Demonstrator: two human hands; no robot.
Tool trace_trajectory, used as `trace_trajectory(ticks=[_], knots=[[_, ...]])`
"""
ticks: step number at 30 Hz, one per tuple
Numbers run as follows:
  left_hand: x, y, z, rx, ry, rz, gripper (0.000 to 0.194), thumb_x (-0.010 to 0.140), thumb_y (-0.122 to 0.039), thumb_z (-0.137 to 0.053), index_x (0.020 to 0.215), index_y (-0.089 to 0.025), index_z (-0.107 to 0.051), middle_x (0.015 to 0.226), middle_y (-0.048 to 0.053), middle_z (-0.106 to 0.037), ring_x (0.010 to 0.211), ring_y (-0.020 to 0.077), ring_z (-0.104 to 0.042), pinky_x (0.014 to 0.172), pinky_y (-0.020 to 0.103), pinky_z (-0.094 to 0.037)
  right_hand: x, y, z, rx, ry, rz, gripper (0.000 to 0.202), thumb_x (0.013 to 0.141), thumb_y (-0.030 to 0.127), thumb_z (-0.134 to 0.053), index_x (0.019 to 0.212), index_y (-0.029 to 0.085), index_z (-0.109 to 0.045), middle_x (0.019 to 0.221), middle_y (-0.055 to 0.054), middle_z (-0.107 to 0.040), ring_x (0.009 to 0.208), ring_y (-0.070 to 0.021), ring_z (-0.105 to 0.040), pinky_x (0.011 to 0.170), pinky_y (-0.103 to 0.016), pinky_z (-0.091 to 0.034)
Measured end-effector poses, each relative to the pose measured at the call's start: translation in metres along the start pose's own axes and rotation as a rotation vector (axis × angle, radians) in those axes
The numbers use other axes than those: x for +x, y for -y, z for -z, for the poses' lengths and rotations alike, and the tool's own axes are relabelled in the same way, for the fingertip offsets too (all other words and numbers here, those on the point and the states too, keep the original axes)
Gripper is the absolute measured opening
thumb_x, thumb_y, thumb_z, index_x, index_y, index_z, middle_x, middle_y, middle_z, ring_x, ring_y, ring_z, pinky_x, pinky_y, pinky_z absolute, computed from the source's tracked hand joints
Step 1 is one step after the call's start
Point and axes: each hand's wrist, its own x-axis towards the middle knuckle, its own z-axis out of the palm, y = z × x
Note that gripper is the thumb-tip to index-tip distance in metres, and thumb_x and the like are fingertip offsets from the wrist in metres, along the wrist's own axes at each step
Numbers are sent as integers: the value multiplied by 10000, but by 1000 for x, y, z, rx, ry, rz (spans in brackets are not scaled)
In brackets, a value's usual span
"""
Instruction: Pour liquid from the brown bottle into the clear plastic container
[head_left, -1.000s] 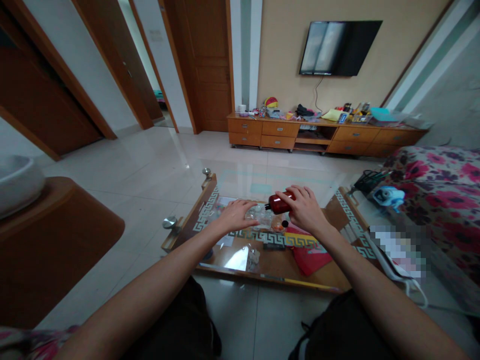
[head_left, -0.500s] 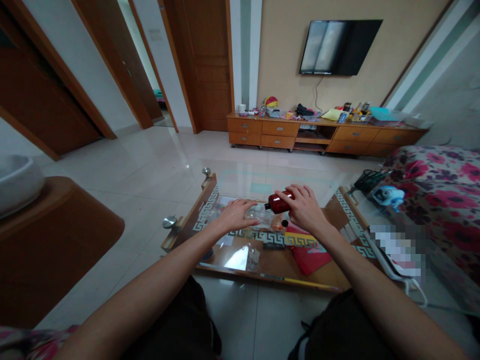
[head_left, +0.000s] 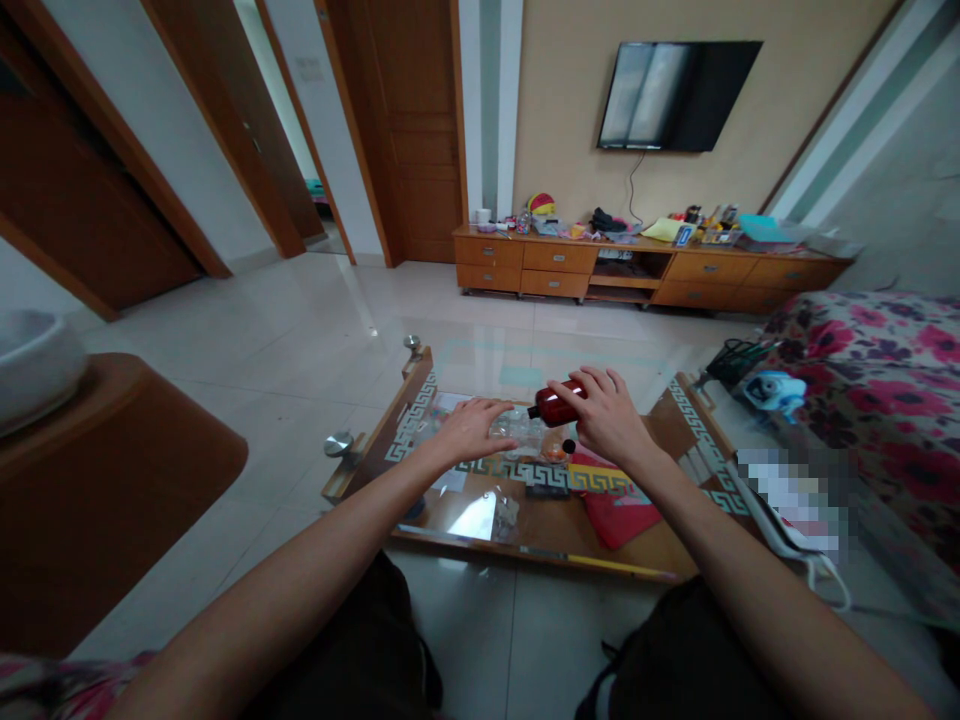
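My right hand (head_left: 609,418) grips a dark red-brown bottle (head_left: 556,407), tipped nearly flat with its black neck pointing left. That neck sits just over a small clear container (head_left: 521,432), which my left hand (head_left: 471,429) holds steady on the glass-topped coffee table (head_left: 420,405). A small black cap (head_left: 569,447) lies on the glass below the bottle, beside something small and orange (head_left: 556,456). Whether liquid is flowing cannot be made out.
A red paper or cloth (head_left: 619,505) and a clear wrapper (head_left: 487,515) lie on the table's near side. A floral-covered sofa (head_left: 877,370) with a blue-white toy (head_left: 776,392) stands right. A wooden cabinet (head_left: 637,270) and TV (head_left: 675,95) are across the tiled floor.
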Motion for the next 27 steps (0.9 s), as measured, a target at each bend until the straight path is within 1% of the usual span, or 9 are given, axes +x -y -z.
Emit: trace_trajectory(ticks=[3,8,13,17,20,27], knots=[[0,0,0,1,5,10,768,905,-762,-627,1548,-363,-496,1528,95,-578,1375,361,-532,1153,521,-402,0,0,0,-4,-11,7,890,767,112,-671,1605,290,-432,1502,-145,-556,1425,-379,-381,1198,-597,-190],[0,0,0,-1,1,11,776,898,-770,-630,1549,-371,-491,1523,91,-581,1376,361,-530,1153,519,-404,1,1,1,-5,-4,-6,857,770,101,-672,1582,288,-472,1498,-146,-554,1421,-374,-390,1204,-594,-197],[0,-2,2,-9,6,8,774,906,-751,-634,1563,-373,-475,1530,90,-577,1386,353,-523,1164,513,-392,1,2,3,-5,11,-6,865,773,116,-688,1591,287,-463,1504,-150,-546,1432,-384,-373,1212,-606,-182],[-1,-3,2,-13,-6,-2,763,911,-744,-631,1556,-361,-486,1533,93,-576,1399,349,-518,1167,501,-390,2,5,6,-21,3,-14,813,819,109,-656,1591,287,-470,1492,-153,-547,1442,-378,-362,1215,-614,-178],[-1,-3,2,-14,-9,-6,771,913,-748,-626,1563,-361,-478,1529,93,-579,1391,347,-524,1165,499,-392,3,7,8,-29,-9,-16,799,851,102,-620,1609,286,-447,1485,-154,-548,1446,-379,-354,1215,-623,-175],[-1,-3,3,-7,11,13,795,902,-755,-631,1574,-362,-470,1532,95,-576,1387,361,-521,1158,516,-394,3,7,7,-24,-10,-19,811,872,98,-601,1633,302,-408,1489,-149,-549,1458,-378,-342,1215,-625,-169]])
